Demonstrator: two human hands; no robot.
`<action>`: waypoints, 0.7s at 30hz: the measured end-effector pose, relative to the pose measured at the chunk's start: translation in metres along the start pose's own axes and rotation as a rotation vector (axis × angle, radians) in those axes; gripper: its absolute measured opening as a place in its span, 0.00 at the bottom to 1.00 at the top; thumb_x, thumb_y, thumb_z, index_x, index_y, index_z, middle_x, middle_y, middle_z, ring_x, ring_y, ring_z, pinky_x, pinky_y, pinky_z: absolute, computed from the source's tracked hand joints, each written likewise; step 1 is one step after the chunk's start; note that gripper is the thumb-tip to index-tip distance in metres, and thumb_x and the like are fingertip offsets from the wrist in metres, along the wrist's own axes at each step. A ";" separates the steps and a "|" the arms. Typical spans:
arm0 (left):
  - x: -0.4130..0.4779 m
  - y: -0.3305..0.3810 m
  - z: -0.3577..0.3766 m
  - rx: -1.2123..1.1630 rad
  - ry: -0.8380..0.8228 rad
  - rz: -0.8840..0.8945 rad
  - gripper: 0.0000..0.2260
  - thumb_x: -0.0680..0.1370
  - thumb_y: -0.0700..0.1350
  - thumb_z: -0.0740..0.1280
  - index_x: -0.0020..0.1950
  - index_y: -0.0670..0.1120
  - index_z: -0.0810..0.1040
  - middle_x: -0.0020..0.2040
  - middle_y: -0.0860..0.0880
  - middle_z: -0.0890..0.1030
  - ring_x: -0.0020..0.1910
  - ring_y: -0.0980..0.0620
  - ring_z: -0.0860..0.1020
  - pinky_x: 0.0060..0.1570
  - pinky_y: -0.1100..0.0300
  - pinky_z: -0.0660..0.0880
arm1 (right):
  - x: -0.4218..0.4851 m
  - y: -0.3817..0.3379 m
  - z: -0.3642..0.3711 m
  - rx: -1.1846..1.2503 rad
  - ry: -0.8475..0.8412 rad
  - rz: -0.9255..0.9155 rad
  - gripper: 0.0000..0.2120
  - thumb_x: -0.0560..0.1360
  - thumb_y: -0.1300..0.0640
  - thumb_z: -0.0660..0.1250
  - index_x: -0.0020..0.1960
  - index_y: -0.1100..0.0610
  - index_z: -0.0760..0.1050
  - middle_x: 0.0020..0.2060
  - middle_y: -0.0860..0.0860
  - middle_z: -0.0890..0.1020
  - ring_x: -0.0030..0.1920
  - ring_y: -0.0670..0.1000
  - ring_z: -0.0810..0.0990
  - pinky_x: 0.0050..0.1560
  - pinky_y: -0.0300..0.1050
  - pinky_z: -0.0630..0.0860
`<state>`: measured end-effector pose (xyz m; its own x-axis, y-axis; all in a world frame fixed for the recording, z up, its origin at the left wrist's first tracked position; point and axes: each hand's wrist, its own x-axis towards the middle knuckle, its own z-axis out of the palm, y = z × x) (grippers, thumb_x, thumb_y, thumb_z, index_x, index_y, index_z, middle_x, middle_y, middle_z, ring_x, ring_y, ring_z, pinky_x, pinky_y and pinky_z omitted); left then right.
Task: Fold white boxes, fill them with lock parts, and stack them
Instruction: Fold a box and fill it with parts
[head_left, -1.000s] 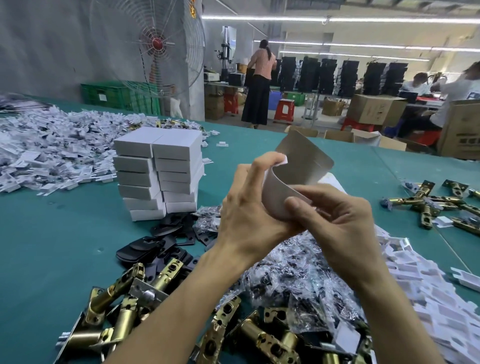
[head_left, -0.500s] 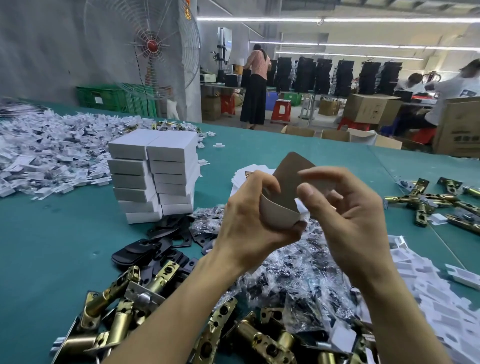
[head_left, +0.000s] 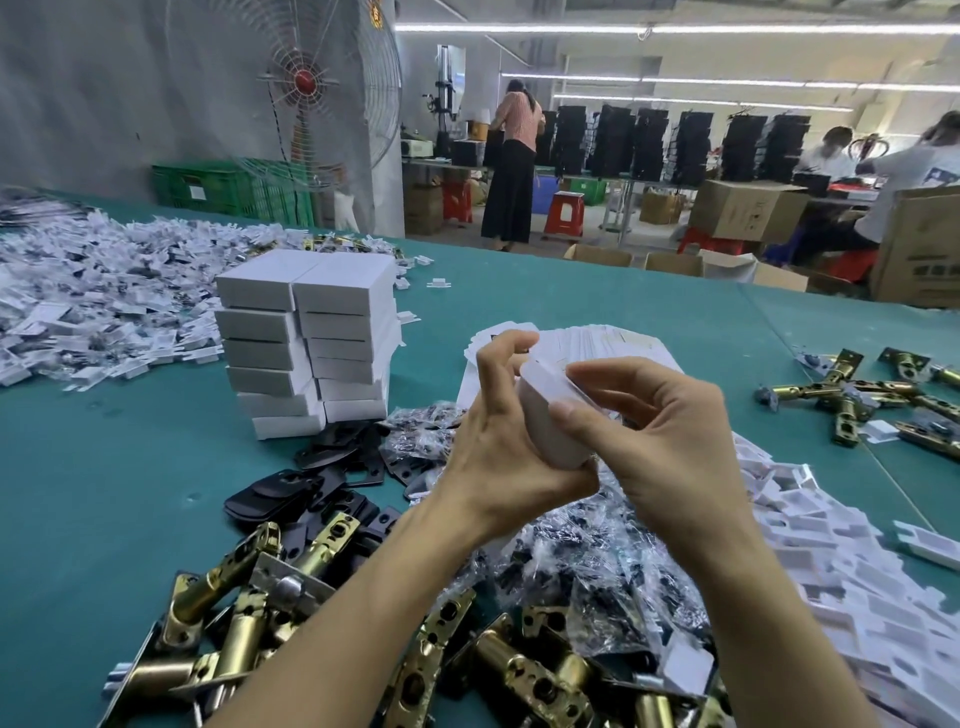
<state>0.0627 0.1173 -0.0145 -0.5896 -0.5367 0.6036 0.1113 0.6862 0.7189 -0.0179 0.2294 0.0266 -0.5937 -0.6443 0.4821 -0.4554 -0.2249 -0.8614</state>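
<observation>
Cardboard, thin and light, is what both hands are working: the half-folded white box (head_left: 545, 421) is held in the air at the middle of the view, above the bench (head_left: 104, 467). The left grip (head_left: 498, 457) is curled round the box's left side and lower end. The right grip (head_left: 660, 441) pinches its right edge between thumb and forefinger, with the other fingers loosely bent. Such card probably bends and creases at a touch, so it looks best held by its edges close to the fold lines, with light pressure so the walls do not crush. It seems matte rather than slippery. Flat box blanks (head_left: 597, 338) lie at 12 o'clock just behind it, and the stack of finished boxes (head_left: 311, 338) stands at 10 o'clock. Brass latches (head_left: 260, 597) at 7 o'clock look heavy, so a filled box would likely want support from below.
</observation>
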 end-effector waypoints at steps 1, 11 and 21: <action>0.000 0.000 0.000 -0.006 -0.009 -0.008 0.43 0.63 0.46 0.78 0.67 0.58 0.53 0.55 0.46 0.79 0.45 0.48 0.82 0.41 0.46 0.79 | 0.000 0.000 0.002 -0.024 0.015 -0.014 0.12 0.69 0.64 0.77 0.46 0.48 0.83 0.43 0.45 0.87 0.47 0.43 0.85 0.52 0.44 0.81; 0.000 -0.003 -0.001 -0.037 0.011 -0.033 0.38 0.61 0.48 0.78 0.69 0.51 0.68 0.52 0.51 0.80 0.44 0.52 0.81 0.38 0.55 0.80 | 0.002 0.004 -0.002 0.096 0.056 0.010 0.08 0.72 0.68 0.74 0.44 0.55 0.83 0.40 0.49 0.87 0.44 0.49 0.87 0.47 0.42 0.82; 0.001 -0.006 -0.002 -0.038 0.032 -0.021 0.40 0.62 0.49 0.78 0.70 0.61 0.65 0.59 0.50 0.77 0.47 0.48 0.80 0.40 0.50 0.80 | 0.004 0.004 -0.007 -0.048 -0.143 -0.017 0.18 0.76 0.67 0.69 0.50 0.44 0.82 0.49 0.45 0.84 0.52 0.40 0.82 0.50 0.35 0.77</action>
<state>0.0627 0.1118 -0.0170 -0.5661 -0.5667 0.5986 0.1302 0.6556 0.7438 -0.0262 0.2312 0.0263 -0.4866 -0.7390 0.4659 -0.4979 -0.2036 -0.8430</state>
